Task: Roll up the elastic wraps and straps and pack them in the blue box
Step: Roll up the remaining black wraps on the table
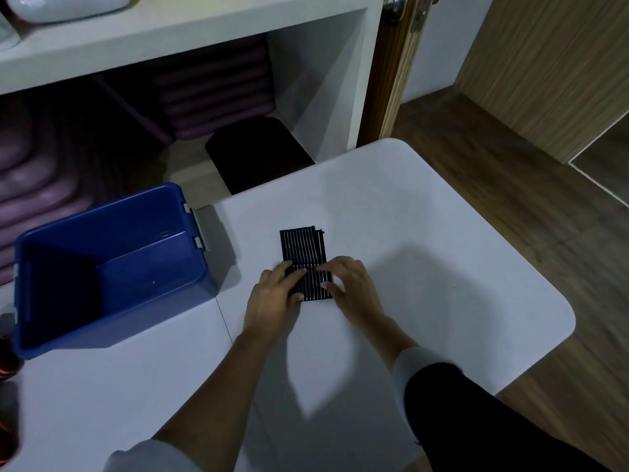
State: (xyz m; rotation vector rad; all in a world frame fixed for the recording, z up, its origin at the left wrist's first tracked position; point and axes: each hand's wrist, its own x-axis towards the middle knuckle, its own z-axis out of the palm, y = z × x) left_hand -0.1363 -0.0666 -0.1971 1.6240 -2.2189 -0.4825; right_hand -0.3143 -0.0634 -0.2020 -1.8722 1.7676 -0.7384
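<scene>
Head view: both hands work the near end of a black striped elastic wrap [304, 253] on the white desk [442, 267].
The wrap lies flat, its far end free, apart from the open blue box [119, 321] standing to its left. The left hand [272, 296] and the right hand [352, 284] each grip the wrap's near end, curled fingers on top and thumbs at the near edge.
</scene>
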